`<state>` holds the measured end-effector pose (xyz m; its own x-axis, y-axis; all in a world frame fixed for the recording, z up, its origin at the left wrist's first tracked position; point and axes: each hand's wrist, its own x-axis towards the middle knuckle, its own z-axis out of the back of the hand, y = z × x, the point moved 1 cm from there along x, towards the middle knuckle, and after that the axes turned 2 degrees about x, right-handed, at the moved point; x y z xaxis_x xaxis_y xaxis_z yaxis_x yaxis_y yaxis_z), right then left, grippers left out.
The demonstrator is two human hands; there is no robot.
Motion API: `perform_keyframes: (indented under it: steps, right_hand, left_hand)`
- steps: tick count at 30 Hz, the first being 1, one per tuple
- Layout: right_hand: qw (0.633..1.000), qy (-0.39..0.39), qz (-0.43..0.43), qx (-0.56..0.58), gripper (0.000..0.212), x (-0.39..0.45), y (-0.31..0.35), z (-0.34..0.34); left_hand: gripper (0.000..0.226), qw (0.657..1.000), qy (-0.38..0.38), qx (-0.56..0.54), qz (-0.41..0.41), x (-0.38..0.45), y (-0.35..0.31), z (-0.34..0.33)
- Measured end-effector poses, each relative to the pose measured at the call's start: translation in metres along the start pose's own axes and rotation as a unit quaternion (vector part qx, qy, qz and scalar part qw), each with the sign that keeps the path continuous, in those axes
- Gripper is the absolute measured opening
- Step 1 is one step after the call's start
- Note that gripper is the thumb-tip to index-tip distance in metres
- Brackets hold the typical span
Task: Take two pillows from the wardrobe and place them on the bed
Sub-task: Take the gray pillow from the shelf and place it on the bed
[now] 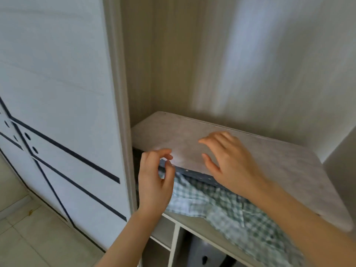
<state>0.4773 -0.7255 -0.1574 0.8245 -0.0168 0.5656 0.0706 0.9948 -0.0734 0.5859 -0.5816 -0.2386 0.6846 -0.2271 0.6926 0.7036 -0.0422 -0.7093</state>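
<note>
A: How far along are we?

B: Barely begun. The flat pale-grey rectangular pillow (240,164) lies on top of the stack on the wardrobe shelf (185,223), over a dark-blue dotted pillow (194,175) and green checked cloth (231,212). No bed in view.

A: Its lie?

B: Flat, long axis running left-far to right-near along the shelf.

A: The hands?

B: Left hand (155,182) pinches loosely at its near-left corner, holding nothing firmly; right hand (229,164) hovers spread wide above it.

Pale tiled floor (28,237) beside white sliding door (57,93) with dark stripes.
</note>
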Motion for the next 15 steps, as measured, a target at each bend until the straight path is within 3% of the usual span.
perform_keyframes:
  steps: [9,12,15]
  right_hand:
    - [0.99,0.112,-0.088,-0.004,0.038,-0.061,-0.072,-0.047]
    - [0.986,0.119,-0.117,-0.003,0.037,-0.057,-0.096,-0.057]
    - [0.976,0.149,-0.157,0.013,0.038,-0.049,-0.116,-0.068]
  left_hand:
    - [0.034,0.955,0.091,0.033,0.282,-0.046,0.027,-0.075]
    - [0.049,0.965,0.107,0.18,0.161,-0.04,0.023,-0.085]
    - [0.052,0.961,0.15,0.225,0.058,-0.028,0.025,-0.1]
